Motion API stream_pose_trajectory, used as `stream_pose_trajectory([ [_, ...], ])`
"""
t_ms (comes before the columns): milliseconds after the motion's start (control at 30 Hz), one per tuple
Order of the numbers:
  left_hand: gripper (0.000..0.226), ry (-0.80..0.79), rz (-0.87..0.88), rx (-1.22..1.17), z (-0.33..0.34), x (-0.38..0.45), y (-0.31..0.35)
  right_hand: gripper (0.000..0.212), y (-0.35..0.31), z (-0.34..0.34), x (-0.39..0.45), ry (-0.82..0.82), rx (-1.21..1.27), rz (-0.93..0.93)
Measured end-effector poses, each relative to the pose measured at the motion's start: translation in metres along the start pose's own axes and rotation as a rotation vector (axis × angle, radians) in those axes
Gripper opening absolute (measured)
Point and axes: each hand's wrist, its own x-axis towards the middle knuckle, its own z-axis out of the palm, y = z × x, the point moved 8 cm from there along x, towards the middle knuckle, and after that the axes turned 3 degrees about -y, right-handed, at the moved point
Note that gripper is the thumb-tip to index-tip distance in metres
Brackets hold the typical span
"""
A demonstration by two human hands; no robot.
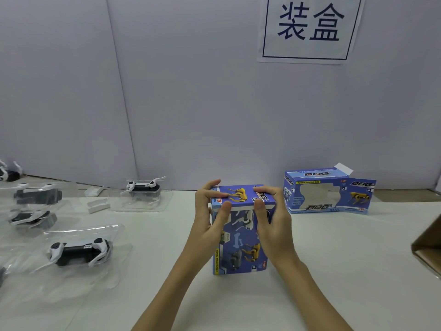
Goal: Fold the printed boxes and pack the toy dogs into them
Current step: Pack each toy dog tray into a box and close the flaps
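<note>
Head view, item one: blue printed cardboard box (241, 235) standing upright on the white table (334, 271), centre. Left hand (207, 218) and right hand (272, 220) are gripping its upper sides, thumbs pressing the top flap down (likely to seat it). Black-and-white toy dog in clear blister tray (78, 252) is waiting left; second windowed blue box (327, 192) is lying right

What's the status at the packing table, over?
Both hands grip upright blue box, fingers pressing top flap. Packaged toy dogs wait left. Nothing blocking.
</note>
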Motion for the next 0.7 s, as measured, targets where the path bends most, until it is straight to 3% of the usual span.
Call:
stream_pose_trajectory([
  [167,0.048,0.085,-0.069,-0.073,-0.009,-0.004,-0.012,0.025,0.000,0.000,0.003,0.022,-0.034,0.058],
  [233,0.057,0.209,0.014,0.128,-0.018,-0.007,-0.007,0.032,-0.003,-0.003,-0.001,0.128,-0.074,0.063],
  [300,0.068,0.215,0.146,0.357,-0.015,-0.010,0.004,0.034,-0.003,-0.001,-0.007,0.203,0.000,0.089],
  [467,0.126,0.104,0.370,1.014,-0.008,-0.008,0.027,0.037,0.016,0.027,-0.011,0.059,0.269,0.340],
  [567,0.122,-0.003,0.426,1.007,-0.015,-0.006,0.029,0.040,0.015,0.032,-0.008,-0.070,0.164,0.355],
  [700,0.092,-0.035,0.513,1.041,-0.009,-0.012,0.032,0.033,-0.002,0.028,-0.001,-0.227,0.082,0.241],
])
